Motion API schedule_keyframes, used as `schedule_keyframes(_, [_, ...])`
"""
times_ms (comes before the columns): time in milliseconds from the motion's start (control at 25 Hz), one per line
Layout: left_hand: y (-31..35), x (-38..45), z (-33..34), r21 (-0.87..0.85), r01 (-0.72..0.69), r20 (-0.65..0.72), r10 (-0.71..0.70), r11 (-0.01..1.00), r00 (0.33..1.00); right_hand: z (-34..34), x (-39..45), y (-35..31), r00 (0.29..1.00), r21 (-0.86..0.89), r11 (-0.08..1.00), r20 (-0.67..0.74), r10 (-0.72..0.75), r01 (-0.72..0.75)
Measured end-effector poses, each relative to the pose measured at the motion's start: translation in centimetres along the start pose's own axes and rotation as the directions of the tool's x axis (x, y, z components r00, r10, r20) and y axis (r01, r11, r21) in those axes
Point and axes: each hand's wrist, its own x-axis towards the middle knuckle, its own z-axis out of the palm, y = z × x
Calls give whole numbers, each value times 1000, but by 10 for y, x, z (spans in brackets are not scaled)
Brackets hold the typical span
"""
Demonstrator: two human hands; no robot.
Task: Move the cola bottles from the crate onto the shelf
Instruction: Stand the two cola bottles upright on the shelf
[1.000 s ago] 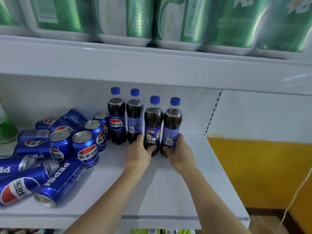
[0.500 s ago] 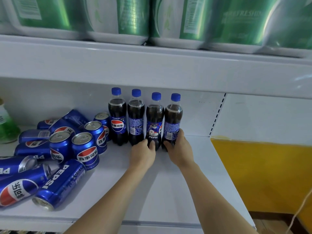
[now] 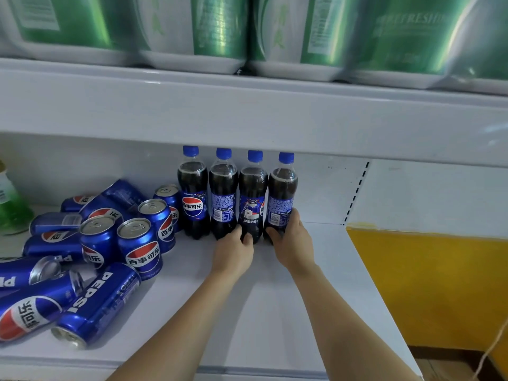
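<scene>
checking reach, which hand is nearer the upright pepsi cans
Left. The left hand holds a bottle just right of the upright cans; the right hand is farther right.

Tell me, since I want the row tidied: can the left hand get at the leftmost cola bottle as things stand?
Probably yes. The left hand sits two bottles over, and bare shelf lies in front of the leftmost cola bottle. Only the upright cans crowd its left side.

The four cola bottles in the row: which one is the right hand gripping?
The rightmost cola bottle; the right hand wraps its base, while the left hand holds its neighbour.
</scene>
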Motion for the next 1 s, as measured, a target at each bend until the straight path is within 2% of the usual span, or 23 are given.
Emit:
schedule_keyframes(400, [-9, 6, 1, -33, 37, 85, -34, 999, 996, 1, 1, 1, 1000, 15, 1000, 20, 2, -2])
schedule_keyframes(600, [-8, 3, -2, -77, 54, 85, -47, 996, 995, -5, -3, 4, 998, 46, 999, 57, -11, 9])
schedule_keyframes(800, [-8, -3, -8, -114, 33, -3, -33, 993, 999, -19, -12, 5, 999, 18, 999, 31, -34, 34])
schedule_keyframes(1000, [3, -15, -12, -260, -160, -153, 123, 952, 981, -39, -22, 0, 996, 45, 997, -62, -64, 67])
